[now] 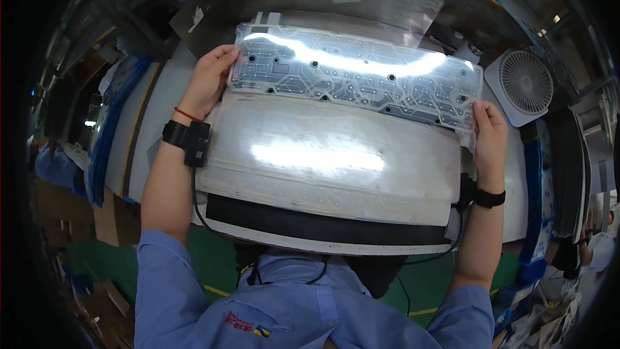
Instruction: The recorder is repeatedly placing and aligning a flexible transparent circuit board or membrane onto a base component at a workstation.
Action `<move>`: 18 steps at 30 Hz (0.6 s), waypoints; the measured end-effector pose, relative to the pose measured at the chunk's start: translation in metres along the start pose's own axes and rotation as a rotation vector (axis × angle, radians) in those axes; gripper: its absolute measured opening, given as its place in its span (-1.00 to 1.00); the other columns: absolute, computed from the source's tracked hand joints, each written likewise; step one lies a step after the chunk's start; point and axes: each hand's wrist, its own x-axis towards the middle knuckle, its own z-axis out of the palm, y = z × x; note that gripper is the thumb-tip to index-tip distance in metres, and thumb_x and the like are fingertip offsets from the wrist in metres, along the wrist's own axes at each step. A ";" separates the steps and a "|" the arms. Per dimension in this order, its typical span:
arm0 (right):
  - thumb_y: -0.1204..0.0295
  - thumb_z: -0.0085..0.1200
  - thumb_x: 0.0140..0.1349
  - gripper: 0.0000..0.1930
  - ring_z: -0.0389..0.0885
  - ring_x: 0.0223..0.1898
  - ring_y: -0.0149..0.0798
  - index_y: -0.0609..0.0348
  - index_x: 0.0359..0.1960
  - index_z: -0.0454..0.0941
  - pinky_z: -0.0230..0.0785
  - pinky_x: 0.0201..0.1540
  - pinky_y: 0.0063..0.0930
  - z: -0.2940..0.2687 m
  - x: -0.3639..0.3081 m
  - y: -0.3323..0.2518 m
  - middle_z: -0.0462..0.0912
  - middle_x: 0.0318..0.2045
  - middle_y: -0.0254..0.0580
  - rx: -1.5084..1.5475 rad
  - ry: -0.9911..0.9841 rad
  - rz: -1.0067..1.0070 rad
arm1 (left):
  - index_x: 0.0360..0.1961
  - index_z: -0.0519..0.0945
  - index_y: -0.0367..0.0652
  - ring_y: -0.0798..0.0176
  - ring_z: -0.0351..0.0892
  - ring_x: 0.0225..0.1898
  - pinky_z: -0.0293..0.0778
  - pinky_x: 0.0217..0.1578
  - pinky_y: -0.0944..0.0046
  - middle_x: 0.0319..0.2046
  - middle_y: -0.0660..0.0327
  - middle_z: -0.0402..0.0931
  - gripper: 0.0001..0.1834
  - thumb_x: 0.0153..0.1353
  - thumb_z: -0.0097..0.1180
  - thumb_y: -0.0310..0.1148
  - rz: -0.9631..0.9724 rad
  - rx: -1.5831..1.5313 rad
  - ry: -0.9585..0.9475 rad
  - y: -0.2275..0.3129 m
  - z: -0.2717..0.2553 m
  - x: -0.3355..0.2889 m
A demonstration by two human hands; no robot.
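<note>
Pinching a clear circuit membrane by its ends, the left hand and right hand are risking creasing it if it sags.

Head camera looks steeply down, close above workbench.

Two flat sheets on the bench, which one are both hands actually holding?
The far one: the clear membrane sheet with printed circuit traces, held by left hand and right hand at its ends. The plain whitish sheet nearer the person has no traces.
</note>
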 end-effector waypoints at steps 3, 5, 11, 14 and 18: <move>0.39 -0.01 0.33 -0.82 0.28 -0.57 -0.63 0.25 -0.31 0.54 0.08 -0.50 -0.75 0.003 -0.001 -0.001 0.43 -0.59 -0.51 0.011 0.017 -0.001 | -0.16 0.52 -0.17 0.50 0.49 -0.31 0.38 -0.25 0.48 -0.34 0.34 0.56 -0.81 0.36 -0.10 -0.33 0.006 -0.015 -0.008 -0.002 -0.003 0.003; 0.38 -0.01 0.33 -0.82 0.26 -0.59 -0.64 0.25 -0.30 0.54 0.07 -0.52 -0.74 0.001 -0.001 -0.001 0.43 -0.60 -0.51 0.011 0.021 -0.004 | -0.17 0.52 -0.18 0.56 0.40 -0.45 0.29 -0.44 0.54 -0.41 0.40 0.52 -0.81 0.36 -0.10 -0.34 0.015 -0.018 0.035 -0.002 0.001 0.001; 0.34 -0.04 0.35 -0.79 0.22 -0.64 -0.65 0.24 -0.29 0.54 0.05 -0.58 -0.72 -0.005 -0.001 0.001 0.43 -0.61 -0.51 0.027 0.046 -0.054 | -0.19 0.52 -0.17 0.56 0.25 -0.61 0.17 -0.58 0.51 -0.52 0.42 0.43 -0.78 0.37 -0.11 -0.27 0.107 -0.059 -0.095 -0.002 -0.015 0.003; 0.33 -0.05 0.36 -0.78 0.24 -0.63 -0.63 0.24 -0.29 0.54 0.09 -0.56 -0.73 -0.003 -0.004 -0.005 0.43 -0.61 -0.50 0.102 0.079 -0.075 | -0.17 0.50 -0.17 0.54 0.30 -0.61 0.17 -0.60 0.52 -0.53 0.38 0.42 -0.74 0.38 -0.12 -0.22 0.227 -0.181 -0.149 -0.002 -0.014 0.001; 0.35 -0.06 0.36 -0.79 0.30 -0.60 -0.61 0.25 -0.30 0.53 0.15 -0.51 -0.74 -0.001 -0.003 -0.004 0.48 -0.57 -0.43 0.120 0.123 -0.118 | -0.11 0.46 -0.17 0.51 0.43 -0.52 0.26 -0.54 0.56 -0.40 0.30 0.50 -0.73 0.38 -0.14 -0.22 0.161 -0.175 0.011 0.007 0.001 -0.006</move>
